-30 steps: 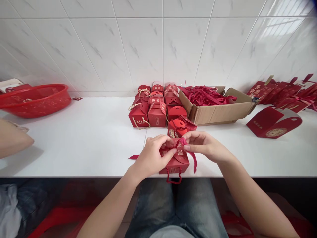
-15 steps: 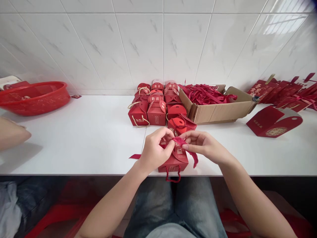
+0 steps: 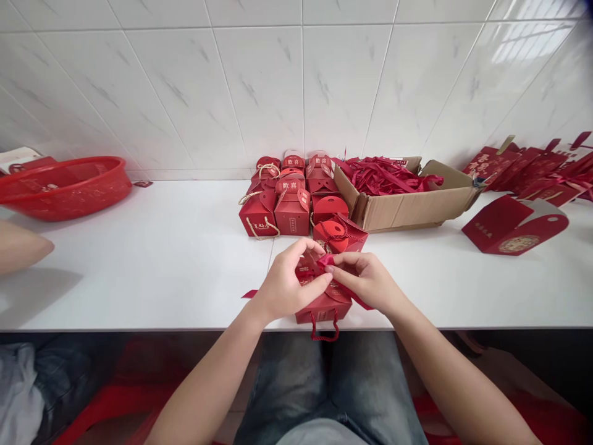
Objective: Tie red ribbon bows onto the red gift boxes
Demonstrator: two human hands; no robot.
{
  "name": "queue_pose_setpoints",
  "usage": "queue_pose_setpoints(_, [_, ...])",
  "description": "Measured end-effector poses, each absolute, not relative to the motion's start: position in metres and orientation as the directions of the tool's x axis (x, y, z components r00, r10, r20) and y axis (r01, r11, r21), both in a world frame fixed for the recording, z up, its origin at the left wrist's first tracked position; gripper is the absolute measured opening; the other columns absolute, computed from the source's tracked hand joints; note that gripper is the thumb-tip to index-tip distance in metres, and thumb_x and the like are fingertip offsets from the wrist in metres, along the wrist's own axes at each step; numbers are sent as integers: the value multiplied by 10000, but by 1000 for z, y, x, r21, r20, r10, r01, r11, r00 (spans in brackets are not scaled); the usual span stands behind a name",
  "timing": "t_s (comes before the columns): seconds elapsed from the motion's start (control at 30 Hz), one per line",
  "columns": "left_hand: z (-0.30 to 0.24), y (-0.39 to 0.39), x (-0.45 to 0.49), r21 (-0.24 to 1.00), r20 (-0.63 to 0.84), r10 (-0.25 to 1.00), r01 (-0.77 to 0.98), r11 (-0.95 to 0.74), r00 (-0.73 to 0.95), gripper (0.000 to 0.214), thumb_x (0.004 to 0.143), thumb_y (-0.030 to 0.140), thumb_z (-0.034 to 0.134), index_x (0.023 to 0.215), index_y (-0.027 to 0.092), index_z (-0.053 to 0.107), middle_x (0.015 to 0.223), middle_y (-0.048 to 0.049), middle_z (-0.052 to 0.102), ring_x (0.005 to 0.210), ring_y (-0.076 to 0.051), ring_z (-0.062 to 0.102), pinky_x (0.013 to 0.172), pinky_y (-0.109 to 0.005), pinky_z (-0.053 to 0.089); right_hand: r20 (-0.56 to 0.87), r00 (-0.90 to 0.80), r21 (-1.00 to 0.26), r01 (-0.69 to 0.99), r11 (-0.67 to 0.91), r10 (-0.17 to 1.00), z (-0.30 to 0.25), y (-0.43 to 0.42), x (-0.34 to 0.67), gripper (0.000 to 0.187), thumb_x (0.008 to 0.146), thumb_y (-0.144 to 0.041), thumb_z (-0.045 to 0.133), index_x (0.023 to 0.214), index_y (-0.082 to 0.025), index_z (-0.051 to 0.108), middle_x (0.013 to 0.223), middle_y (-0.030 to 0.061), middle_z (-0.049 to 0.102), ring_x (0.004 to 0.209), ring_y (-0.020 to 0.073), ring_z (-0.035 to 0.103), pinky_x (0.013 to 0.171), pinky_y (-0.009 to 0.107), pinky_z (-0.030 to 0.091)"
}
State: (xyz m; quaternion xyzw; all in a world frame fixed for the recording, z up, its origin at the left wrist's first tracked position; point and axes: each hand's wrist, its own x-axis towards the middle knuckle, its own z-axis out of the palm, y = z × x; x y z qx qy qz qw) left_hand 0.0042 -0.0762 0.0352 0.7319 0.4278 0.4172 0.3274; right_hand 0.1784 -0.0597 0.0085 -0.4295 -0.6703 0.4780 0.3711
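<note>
A red gift box [image 3: 324, 307] with gold lettering and a twisted red cord handle sits at the table's front edge. Over its top, a dark-red ribbon [image 3: 325, 260] is bunched into a small fold. My left hand [image 3: 291, 278] curves around the box's left side, its thumb and fingertips closed on the ribbon. From the right, my right hand [image 3: 368, 278] pinches the same ribbon close to the left fingertips. One ribbon end pokes out left of my left wrist; another hangs under my right hand. The fingers partly hide the box top.
Several finished-looking red boxes [image 3: 291, 213] stand grouped behind my hands. A cardboard box [image 3: 407, 210] of loose red ribbons is right of them. An open red box [image 3: 514, 228] and flat red packets are further right. A red plastic basin [image 3: 65, 191] and another person's arm [image 3: 23, 247] are left.
My right hand has moved slightly left and closer to my left hand. The ribbon between them, stretched flat before, is now bunched into a fold.
</note>
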Motion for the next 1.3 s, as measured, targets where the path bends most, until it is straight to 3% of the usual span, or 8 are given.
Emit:
queue_pose_setpoints(0.2, [31, -71, 9, 811, 359, 917, 429, -398, 173, 135, 850, 277, 579, 767, 181, 622, 744, 5, 654, 681, -123, 580, 616, -221, 464, 183, -334, -927, 255, 276, 925, 7, -61, 179, 258, 787, -427, 646, 805, -172, 681, 775, 40, 667, 649, 147, 535, 613, 281, 436])
queue_pose_setpoints(0.43, [30, -68, 6, 706, 483, 857, 497, -504, 183, 176, 877, 285, 566, 754, 184, 642, 775, -14, 681, 759, -150, 599, 660, -251, 457, 2, -435, -992, 113, 57, 901, 15, -55, 182, 330, 740, -431, 709, 906, -145, 706, 755, 23, 664, 620, 122, 551, 596, 252, 446])
queue_pose_setpoints(0.67, [26, -66, 3, 680, 509, 846, 528, -508, 158, 145, 886, 257, 555, 806, 183, 650, 799, -20, 686, 774, -148, 596, 647, -252, 447, 41, -481, -993, 78, 89, 876, 17, -49, 184, 395, 780, -487, 648, 614, -129, 652, 539, -37, 438, 516, 68, 344, 504, 230, 293])
queue_pose_setpoints(0.83, [26, -64, 7, 621, 569, 803, 550, -559, 174, 157, 897, 242, 542, 782, 180, 631, 761, -6, 668, 740, -135, 578, 707, -267, 456, 26, -477, -997, 52, 58, 878, 13, -50, 181, 296, 766, -413, 685, 804, -123, 727, 648, -19, 584, 583, 77, 432, 582, 228, 367])
queue_pose_setpoints(1.0, [22, -66, 0, 605, 596, 793, 580, -545, 124, 113, 895, 279, 546, 895, 199, 626, 897, -20, 663, 877, -154, 586, 757, -278, 453, 36, -395, -997, 50, 60, 918, 11, -52, 177, 257, 723, -381, 730, 778, -130, 731, 707, 11, 672, 596, 100, 533, 578, 233, 419])
queue_pose_setpoints(1.17, [3, -75, -26, 758, 342, 939, 600, -256, -31, 300, 860, 410, 568, 1077, 211, 508, 1097, -61, 594, 999, -196, 573, 792, -307, 452, 47, -460, -998, -53, 25, 887, 9, -53, 177, 209, 759, -352, 716, 846, -162, 714, 844, 30, 727, 728, 136, 655, 695, 254, 511])
queue_pose_setpoints(1.23, [-4, -77, -33, 787, 188, 982, 601, -140, -17, 330, 833, 457, 591, 1031, 213, 493, 996, -39, 603, 884, -184, 581, 741, -297, 442, 47, -501, -997, -70, 14, 864, 8, -52, 179, 188, 770, -337, 710, 846, -165, 702, 869, 33, 730, 777, 140, 671, 734, 255, 522])
queue_pose_setpoints(1.3, [-8, -77, -37, 803, 55, 998, 593, -66, 37, 297, 843, 495, 559, 846, 205, 498, 780, 10, 561, 709, -150, 530, 649, -273, 400, 48, -526, -998, -54, 23, 849, 8, -51, 181, 162, 778, -323, 704, 821, -167, 693, 846, 26, 728, 782, 135, 675, 741, 246, 525])
